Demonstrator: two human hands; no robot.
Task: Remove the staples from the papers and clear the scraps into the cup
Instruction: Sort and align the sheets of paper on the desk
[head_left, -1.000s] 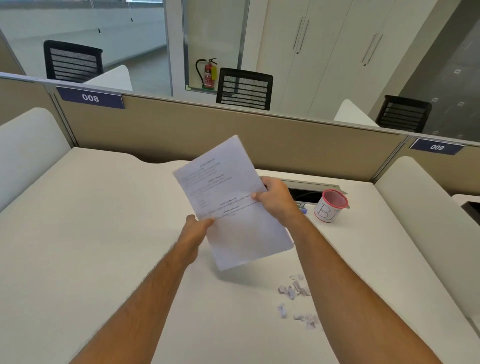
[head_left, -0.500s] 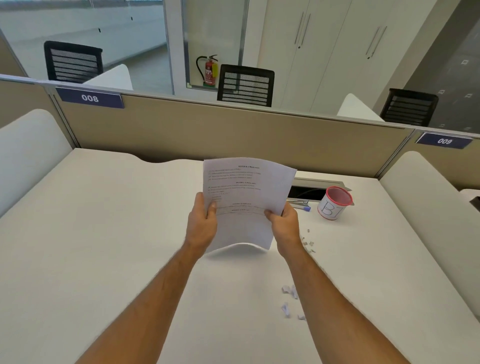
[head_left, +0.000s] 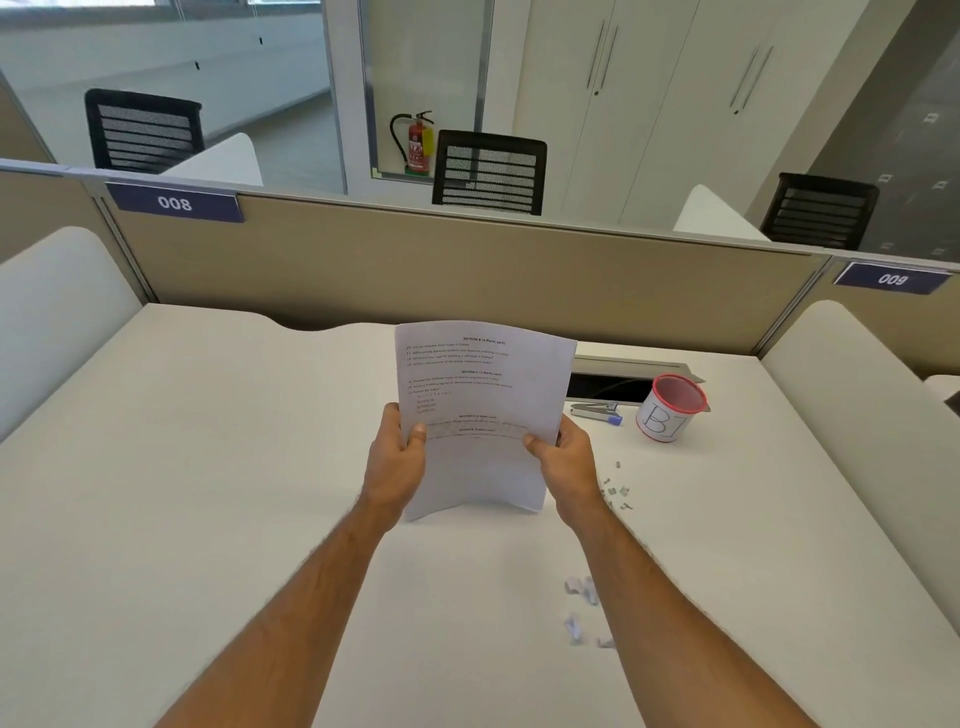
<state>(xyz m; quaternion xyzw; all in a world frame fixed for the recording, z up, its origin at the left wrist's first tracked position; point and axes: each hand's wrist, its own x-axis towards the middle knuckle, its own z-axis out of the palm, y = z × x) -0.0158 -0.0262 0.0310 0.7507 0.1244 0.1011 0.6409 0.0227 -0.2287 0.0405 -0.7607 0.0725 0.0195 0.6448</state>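
I hold a set of printed white papers (head_left: 480, 395) upright above the desk, text facing me. My left hand (head_left: 397, 460) grips their left edge and my right hand (head_left: 563, 457) grips their right edge, thumbs on the front. A white cup (head_left: 670, 410) with a red rim and a "B1" label stands to the right. Small loose staples (head_left: 615, 491) lie on the desk just right of my right wrist. Torn paper scraps (head_left: 579, 605) lie nearer to me, right of my right forearm. A staple remover (head_left: 597, 412) with a blue tip lies left of the cup.
The white desk (head_left: 208, 493) is bounded by a beige partition (head_left: 415, 270) at the back and white side dividers. An open cable slot (head_left: 613, 382) sits behind the staple remover. Black chairs and cabinets stand beyond the partition.
The papers went from tilted, held diagonally, to upright and square in front of me, with both hands now on the side edges. The view shifted slightly, uncovering the staples.
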